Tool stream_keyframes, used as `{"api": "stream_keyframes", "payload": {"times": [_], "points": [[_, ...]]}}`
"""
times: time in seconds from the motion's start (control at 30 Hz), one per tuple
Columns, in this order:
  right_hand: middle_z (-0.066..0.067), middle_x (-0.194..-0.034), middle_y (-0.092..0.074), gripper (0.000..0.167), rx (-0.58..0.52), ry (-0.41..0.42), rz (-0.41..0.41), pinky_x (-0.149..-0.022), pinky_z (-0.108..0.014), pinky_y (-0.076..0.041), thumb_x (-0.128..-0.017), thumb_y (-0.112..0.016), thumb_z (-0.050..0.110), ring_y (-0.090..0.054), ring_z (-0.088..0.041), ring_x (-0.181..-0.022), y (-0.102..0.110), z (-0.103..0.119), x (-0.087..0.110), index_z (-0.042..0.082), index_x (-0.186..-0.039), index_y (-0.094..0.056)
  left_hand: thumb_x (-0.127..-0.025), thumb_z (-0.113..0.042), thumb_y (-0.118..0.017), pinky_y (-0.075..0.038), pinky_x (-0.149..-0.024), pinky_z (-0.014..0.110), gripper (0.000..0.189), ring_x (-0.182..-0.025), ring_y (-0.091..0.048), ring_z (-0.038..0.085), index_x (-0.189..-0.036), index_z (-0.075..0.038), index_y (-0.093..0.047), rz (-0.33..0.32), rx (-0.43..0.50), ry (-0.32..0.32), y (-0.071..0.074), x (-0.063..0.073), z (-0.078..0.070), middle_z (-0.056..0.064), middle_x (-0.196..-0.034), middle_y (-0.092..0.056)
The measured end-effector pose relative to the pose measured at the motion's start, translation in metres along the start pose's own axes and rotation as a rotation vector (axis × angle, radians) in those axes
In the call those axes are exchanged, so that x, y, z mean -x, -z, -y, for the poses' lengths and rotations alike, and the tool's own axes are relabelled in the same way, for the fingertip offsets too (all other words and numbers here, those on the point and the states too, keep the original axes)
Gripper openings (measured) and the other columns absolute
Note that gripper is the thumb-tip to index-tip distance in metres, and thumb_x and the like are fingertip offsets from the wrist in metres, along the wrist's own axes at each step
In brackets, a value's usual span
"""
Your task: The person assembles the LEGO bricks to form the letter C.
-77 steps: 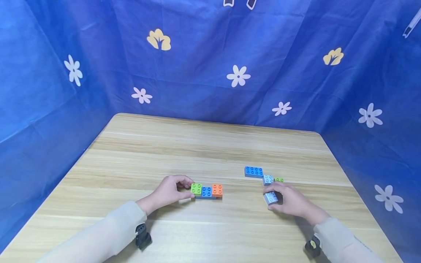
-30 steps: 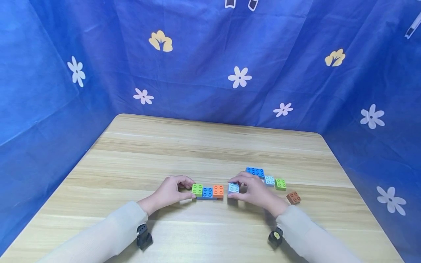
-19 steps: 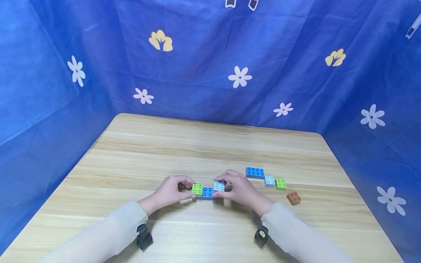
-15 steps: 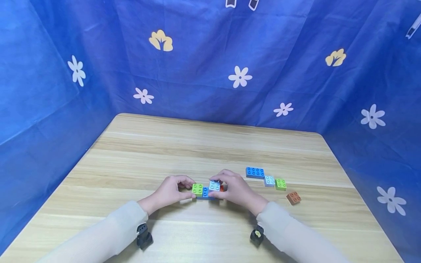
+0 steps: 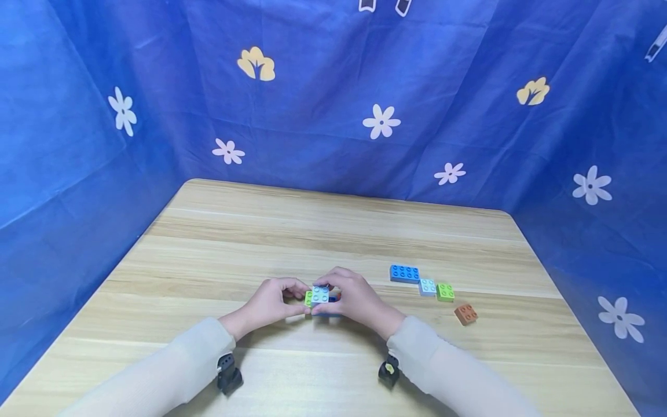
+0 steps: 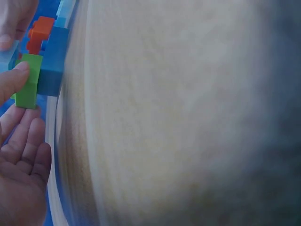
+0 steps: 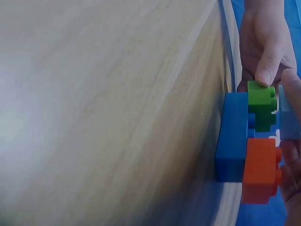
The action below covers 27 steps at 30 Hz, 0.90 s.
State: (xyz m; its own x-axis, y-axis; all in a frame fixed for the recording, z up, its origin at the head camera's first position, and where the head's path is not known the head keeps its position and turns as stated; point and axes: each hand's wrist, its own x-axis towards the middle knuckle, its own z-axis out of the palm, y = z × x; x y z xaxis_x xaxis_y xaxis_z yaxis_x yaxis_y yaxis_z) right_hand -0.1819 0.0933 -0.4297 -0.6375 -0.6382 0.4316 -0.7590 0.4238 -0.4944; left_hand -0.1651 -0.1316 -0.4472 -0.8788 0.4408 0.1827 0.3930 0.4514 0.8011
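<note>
Above the blue base brick (image 7: 232,141), toward its left end: pale blue brick (image 5: 320,296), pinched in the right hand (image 5: 359,304), just clear of the studs below.
On its left end: green brick (image 7: 258,106), held between thumb and fingers of the left hand (image 5: 268,307).
On its right end: orange brick (image 7: 258,169), overhanging.
Well to its right: long blue brick (image 5: 404,274), second pale blue brick (image 5: 427,287), second green brick (image 5: 445,292), brown brick (image 5: 466,314).
Beneath it: wooden table (image 5: 260,231).
Far behind it: flowered curtain (image 5: 312,156).
</note>
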Motion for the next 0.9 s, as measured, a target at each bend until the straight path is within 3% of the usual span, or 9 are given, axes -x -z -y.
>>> {"api": "stream_keyframes", "payload": {"times": [0.23, 0.67, 0.9], "points": [[0.004, -0.094, -0.063, 0.052, 0.006, 0.041, -0.020, -0.073, -0.018, -0.050, -0.067, -0.083, 0.039, -0.058, -0.003, -0.083, -0.007, 0.000, -0.004, 0.009, -0.107, -0.069, -0.073, -0.013, -0.082, -0.053, -0.079, 0.032, 0.030, -0.082, -0.063, 0.019, -0.099, -0.004, -0.069, 0.003, 0.003, -0.007, 0.000, 0.000, -0.002, -0.002, -0.088, -0.067], [0.004, -0.090, -0.061, 0.050, 0.050, 0.015, 0.010, -0.072, -0.010, -0.046, -0.067, -0.083, 0.038, -0.057, -0.003, -0.080, -0.008, 0.003, -0.010, 0.008, -0.104, -0.069, -0.075, -0.013, -0.081, -0.053, -0.078, 0.033, 0.026, -0.081, -0.062, 0.017, -0.096, -0.005, -0.069, 0.002, 0.002, 0.003, 0.000, 0.000, -0.003, -0.005, -0.085, -0.066], [0.003, -0.085, -0.059, 0.046, 0.044, 0.018, 0.006, -0.068, -0.012, -0.046, -0.064, -0.086, 0.034, -0.055, -0.006, -0.075, -0.008, 0.005, -0.012, 0.007, -0.098, -0.070, -0.074, -0.013, -0.082, -0.053, -0.078, 0.033, 0.026, -0.080, -0.063, 0.018, -0.095, -0.005, -0.069, 0.002, 0.007, 0.002, 0.001, 0.000, -0.003, -0.004, -0.085, -0.067]]}}
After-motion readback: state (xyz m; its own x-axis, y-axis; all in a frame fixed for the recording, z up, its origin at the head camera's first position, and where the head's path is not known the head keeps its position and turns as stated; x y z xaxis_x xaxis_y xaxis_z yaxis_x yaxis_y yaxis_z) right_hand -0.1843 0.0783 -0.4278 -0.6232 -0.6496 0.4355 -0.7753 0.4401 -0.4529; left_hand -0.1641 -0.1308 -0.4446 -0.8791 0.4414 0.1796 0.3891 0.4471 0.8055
